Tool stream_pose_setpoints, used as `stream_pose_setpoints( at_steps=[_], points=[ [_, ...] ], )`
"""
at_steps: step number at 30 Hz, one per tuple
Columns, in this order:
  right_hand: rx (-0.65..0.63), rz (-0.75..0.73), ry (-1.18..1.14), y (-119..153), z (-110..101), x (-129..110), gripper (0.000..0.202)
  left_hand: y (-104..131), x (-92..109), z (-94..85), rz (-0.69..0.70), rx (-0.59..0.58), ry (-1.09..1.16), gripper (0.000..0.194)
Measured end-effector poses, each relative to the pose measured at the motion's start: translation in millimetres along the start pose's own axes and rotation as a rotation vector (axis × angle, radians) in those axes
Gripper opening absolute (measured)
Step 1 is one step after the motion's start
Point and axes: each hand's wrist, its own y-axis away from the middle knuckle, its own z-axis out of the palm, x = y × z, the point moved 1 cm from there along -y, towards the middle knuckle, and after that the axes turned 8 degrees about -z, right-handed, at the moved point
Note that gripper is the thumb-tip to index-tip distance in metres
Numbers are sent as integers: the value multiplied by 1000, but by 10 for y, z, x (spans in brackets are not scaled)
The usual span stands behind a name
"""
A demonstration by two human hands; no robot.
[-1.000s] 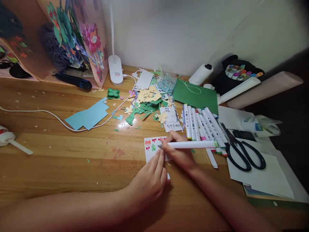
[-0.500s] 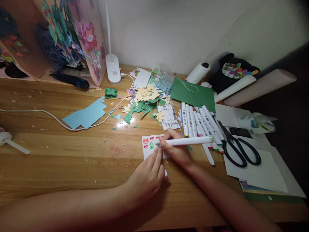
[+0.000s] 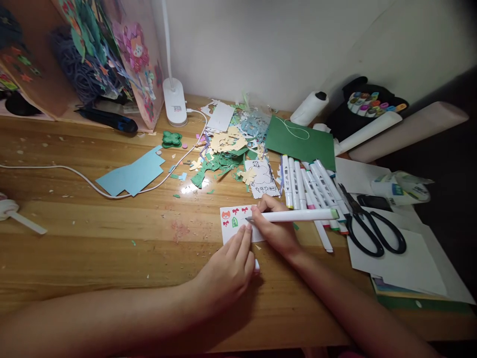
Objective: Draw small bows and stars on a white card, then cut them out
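Observation:
A small white card [image 3: 226,234] lies on the wooden table, bearing an orange animal face, red bows and a green outlined shape. My right hand [image 3: 278,229] grips a white marker [image 3: 298,215] with a green end at the right, its tip at the card's surface. From the lower left, my left hand [image 3: 231,261] presses two extended fingertips on the card. Its other fingers are curled around a small white cap-like piece [image 3: 257,267], mostly hidden by the hand. Just above the card is a paper with black line drawings [image 3: 263,185].
White markers [image 3: 295,185] and black-handled scissors [image 3: 367,226] lie to the right, the scissors over white paper. Colourful scraps [image 3: 227,144] and green paper [image 3: 301,144] sit behind. Blue paper [image 3: 130,174], a white cable [image 3: 80,180] and a decorated box [image 3: 143,94] are at left.
The view has shifted slightly. The marker's tip has moved a little to the right and up over the card, still in my right hand. My left hand stays on the card.

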Motion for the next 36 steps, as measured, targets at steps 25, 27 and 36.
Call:
stream_pose_setpoints(
  at_steps=[25, 27, 36],
  points=[
    [-17, 18, -17, 1, 21, -44, 28, 9, 11, -14, 79, -55, -45, 25],
    [-26, 11, -11, 0, 16, -43, 28, 6, 12, -16, 75, -60, -36, 25],
    [-52, -21, 6, -2, 3, -10, 30, 4, 11, -12, 85, -87, -26, 25]
  ],
)
